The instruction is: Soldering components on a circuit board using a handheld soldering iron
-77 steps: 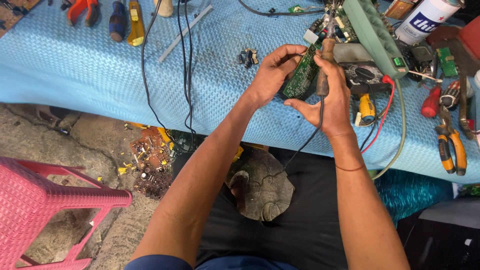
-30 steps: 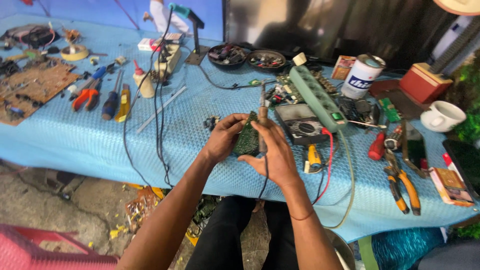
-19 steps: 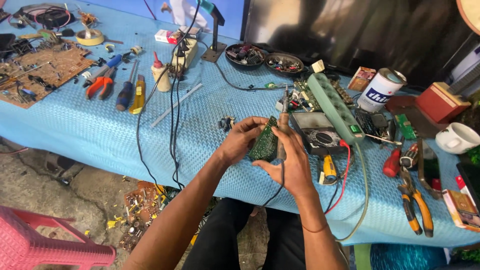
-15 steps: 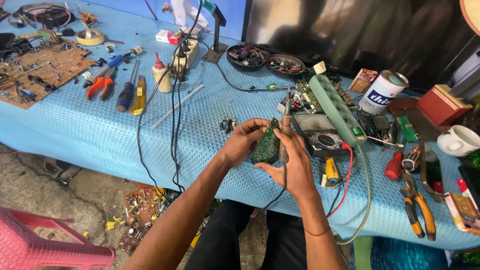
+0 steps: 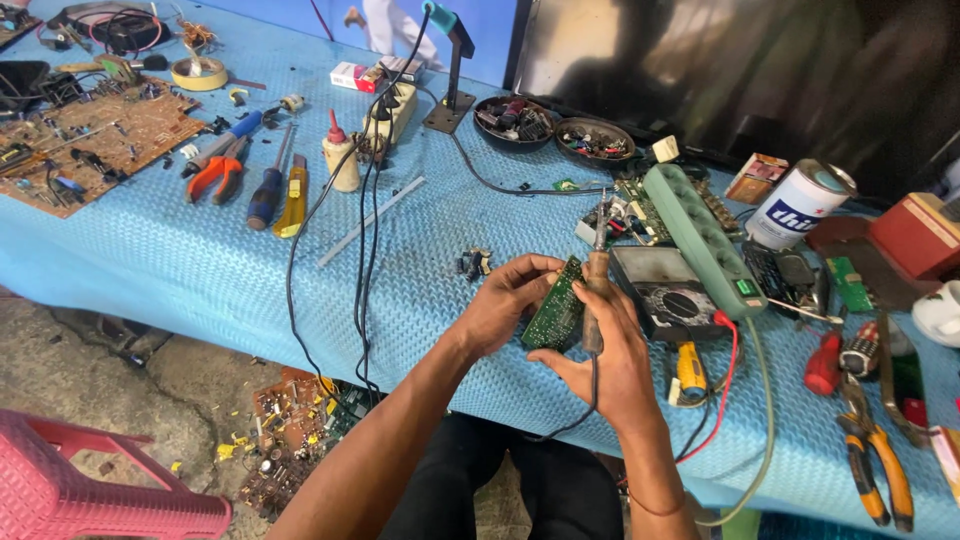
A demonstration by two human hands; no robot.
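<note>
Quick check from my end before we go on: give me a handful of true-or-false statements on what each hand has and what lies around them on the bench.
1. The left hand holds a small green circuit board. True.
2. The right hand holds orange-handled pliers. False: it grips a soldering iron with its tip pointing up; the orange-handled pliers lie far off to the left on the blue table cover.
3. A multimeter lies on the cover just right of the hands. True.
4. The green power strip hangs off the table edge. False: it lies flat on the table, behind the multimeter.
5. A pink plastic stool stands on the ground at lower left. True.
</note>
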